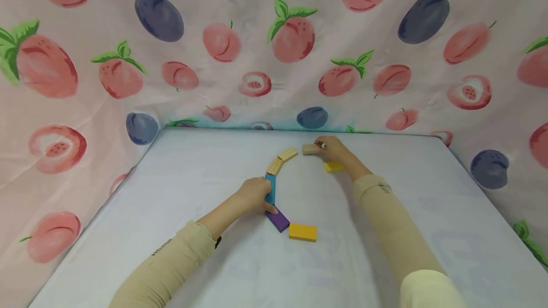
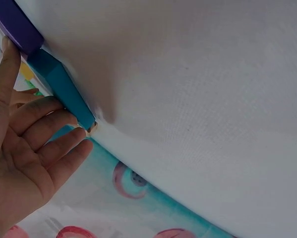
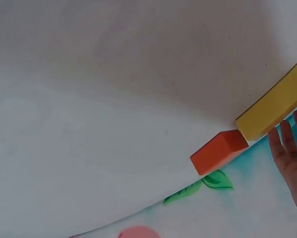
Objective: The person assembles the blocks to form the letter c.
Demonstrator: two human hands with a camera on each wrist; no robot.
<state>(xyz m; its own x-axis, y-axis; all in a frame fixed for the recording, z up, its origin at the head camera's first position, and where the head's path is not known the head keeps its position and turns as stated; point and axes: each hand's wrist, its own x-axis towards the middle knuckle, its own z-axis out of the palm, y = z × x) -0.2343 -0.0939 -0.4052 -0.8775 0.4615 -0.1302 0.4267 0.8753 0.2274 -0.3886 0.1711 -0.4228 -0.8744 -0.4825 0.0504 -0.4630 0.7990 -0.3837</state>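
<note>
Tan sleeves (image 1: 171,263) reach up from the near edge of the frame as a person works with both hands on a curved row of blocks across a white desk (image 1: 205,165). At left, the left hand (image 1: 252,194) rests beside the row, thumb spread apart from the fingers: the thumb touches the purple block (image 1: 279,221), while the fingers, relaxed, lie against the blue block (image 1: 270,191). At right, the right hand (image 1: 334,150) is farther out, its fingers clamped on one end of a pale block (image 1: 310,149); whether it touches the desk cannot be told. An amber block (image 1: 302,232) marks the row's near end, just beside the purple block's corner. Beyond the blue block, a wood block (image 1: 274,166) and a second wood block (image 1: 288,154) bend toward the pale block, which is apart from them across a small gap. A yellow block (image 1: 333,167) sits near the right hand, partly hidden by the arm in the head view; the right wrist view shows an orange block (image 3: 217,152) just beside its end. Behind hangs a fruit-print cloth (image 1: 257,27).
</note>
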